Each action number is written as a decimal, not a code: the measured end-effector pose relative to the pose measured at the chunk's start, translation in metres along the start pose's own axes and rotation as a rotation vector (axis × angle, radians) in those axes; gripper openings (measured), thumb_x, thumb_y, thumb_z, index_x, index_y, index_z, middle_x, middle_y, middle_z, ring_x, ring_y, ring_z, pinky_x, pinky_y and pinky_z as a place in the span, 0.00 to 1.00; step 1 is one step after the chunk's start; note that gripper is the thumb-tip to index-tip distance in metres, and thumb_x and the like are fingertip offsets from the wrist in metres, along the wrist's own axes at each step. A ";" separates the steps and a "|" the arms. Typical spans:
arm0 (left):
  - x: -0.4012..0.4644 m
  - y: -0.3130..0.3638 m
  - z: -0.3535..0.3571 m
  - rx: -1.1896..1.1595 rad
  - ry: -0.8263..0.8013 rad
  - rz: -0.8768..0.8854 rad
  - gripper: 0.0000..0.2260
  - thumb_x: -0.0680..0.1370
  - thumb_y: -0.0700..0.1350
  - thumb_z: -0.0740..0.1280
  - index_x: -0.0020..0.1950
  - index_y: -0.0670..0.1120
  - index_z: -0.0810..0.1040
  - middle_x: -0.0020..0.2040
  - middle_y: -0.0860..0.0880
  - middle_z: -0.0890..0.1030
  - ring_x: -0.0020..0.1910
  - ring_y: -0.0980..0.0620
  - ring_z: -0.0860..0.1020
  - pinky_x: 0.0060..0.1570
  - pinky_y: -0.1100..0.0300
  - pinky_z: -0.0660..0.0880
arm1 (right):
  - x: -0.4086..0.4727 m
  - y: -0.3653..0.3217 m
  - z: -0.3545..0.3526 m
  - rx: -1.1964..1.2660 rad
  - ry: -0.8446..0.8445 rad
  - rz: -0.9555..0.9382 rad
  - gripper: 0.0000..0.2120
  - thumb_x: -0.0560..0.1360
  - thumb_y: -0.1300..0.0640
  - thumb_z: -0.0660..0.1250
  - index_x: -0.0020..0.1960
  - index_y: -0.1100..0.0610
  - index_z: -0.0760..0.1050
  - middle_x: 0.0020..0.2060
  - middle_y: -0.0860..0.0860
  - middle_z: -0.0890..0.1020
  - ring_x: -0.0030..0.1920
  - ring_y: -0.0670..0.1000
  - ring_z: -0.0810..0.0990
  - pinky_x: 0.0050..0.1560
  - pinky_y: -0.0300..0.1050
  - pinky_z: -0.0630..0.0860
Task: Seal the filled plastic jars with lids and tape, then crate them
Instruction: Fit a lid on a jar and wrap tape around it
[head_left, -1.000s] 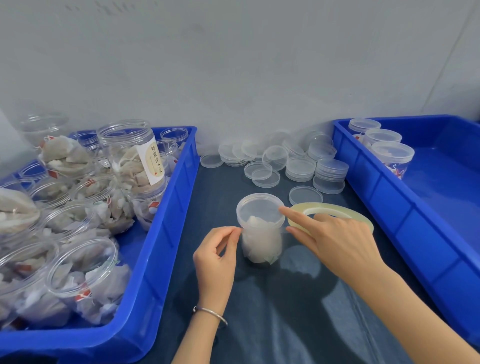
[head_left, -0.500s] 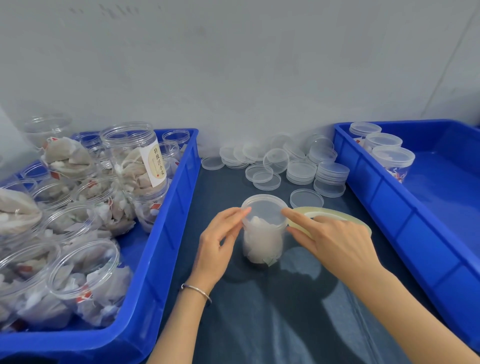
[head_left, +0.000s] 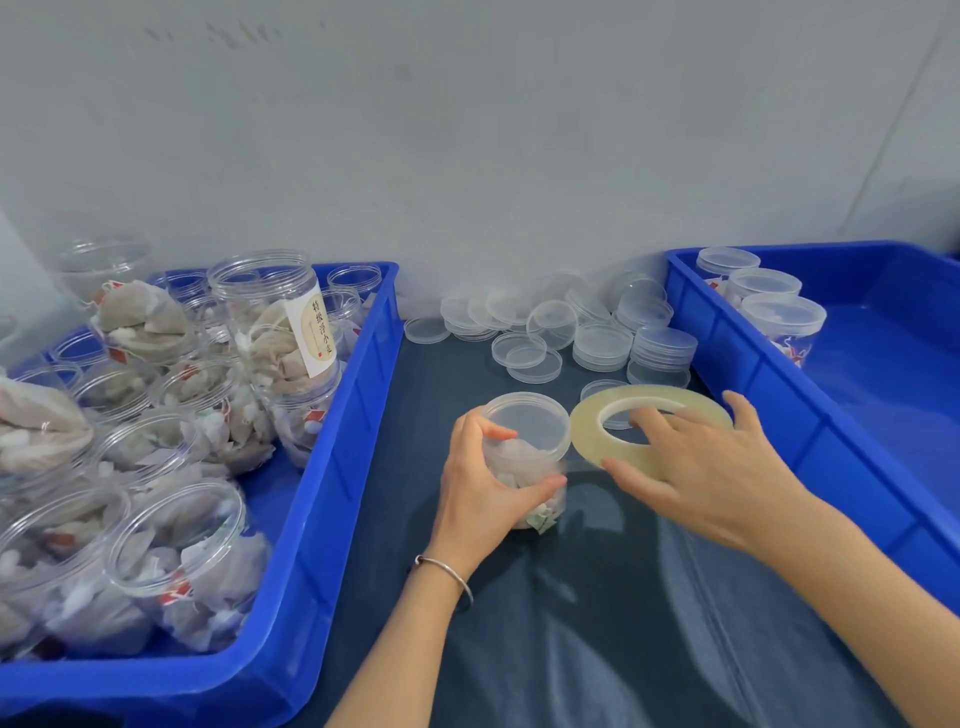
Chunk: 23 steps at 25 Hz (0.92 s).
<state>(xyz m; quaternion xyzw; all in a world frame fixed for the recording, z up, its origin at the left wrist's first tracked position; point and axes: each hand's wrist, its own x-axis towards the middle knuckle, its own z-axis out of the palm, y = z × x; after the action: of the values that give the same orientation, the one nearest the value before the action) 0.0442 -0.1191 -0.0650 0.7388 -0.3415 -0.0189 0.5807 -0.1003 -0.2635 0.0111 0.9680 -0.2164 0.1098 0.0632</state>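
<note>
A clear plastic jar (head_left: 530, 441) filled with white sachets stands on the dark blue cloth, a translucent lid on top. My left hand (head_left: 480, 488) grips its side, thumb low on the front and fingers up by the lid's rim. My right hand (head_left: 711, 467) holds a large flat roll of clear yellowish tape (head_left: 649, 410) tilted up right beside the jar, thumb under its near edge and fingers through the hole. A thin strip of tape runs from the roll to the jar's side.
The left blue crate (head_left: 332, 499) holds several open filled jars. The right blue crate (head_left: 753, 384) holds three lidded jars (head_left: 779, 317) at its far end. Stacks of loose lids (head_left: 602, 343) lie at the back by the wall.
My left hand closed around the jar's side. My right hand lifted the tape roll off the cloth and tilted it against the jar.
</note>
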 end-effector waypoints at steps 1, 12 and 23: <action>0.001 0.000 -0.001 -0.006 -0.009 -0.003 0.27 0.60 0.47 0.82 0.46 0.58 0.67 0.53 0.54 0.74 0.55 0.65 0.72 0.55 0.61 0.73 | -0.002 0.006 -0.002 0.009 -0.069 0.001 0.27 0.70 0.32 0.38 0.48 0.48 0.67 0.40 0.42 0.75 0.49 0.45 0.72 0.65 0.58 0.59; 0.008 -0.001 -0.006 -0.126 -0.099 -0.061 0.26 0.58 0.48 0.81 0.46 0.55 0.68 0.57 0.56 0.75 0.61 0.56 0.74 0.60 0.49 0.74 | 0.025 0.055 0.014 -0.015 -0.087 0.088 0.18 0.74 0.41 0.50 0.41 0.55 0.65 0.42 0.46 0.70 0.46 0.49 0.68 0.31 0.42 0.62; 0.019 -0.016 -0.015 -0.244 -0.230 -0.096 0.26 0.60 0.40 0.82 0.46 0.54 0.68 0.56 0.56 0.76 0.59 0.59 0.77 0.57 0.60 0.76 | 0.106 0.020 0.022 0.022 -0.105 -0.073 0.15 0.78 0.42 0.52 0.46 0.55 0.63 0.48 0.48 0.66 0.56 0.50 0.66 0.42 0.49 0.64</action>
<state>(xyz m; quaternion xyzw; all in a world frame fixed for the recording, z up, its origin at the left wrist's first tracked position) 0.0726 -0.1149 -0.0676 0.6713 -0.3652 -0.1720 0.6216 -0.0112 -0.3278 0.0172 0.9804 -0.1828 0.0589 0.0449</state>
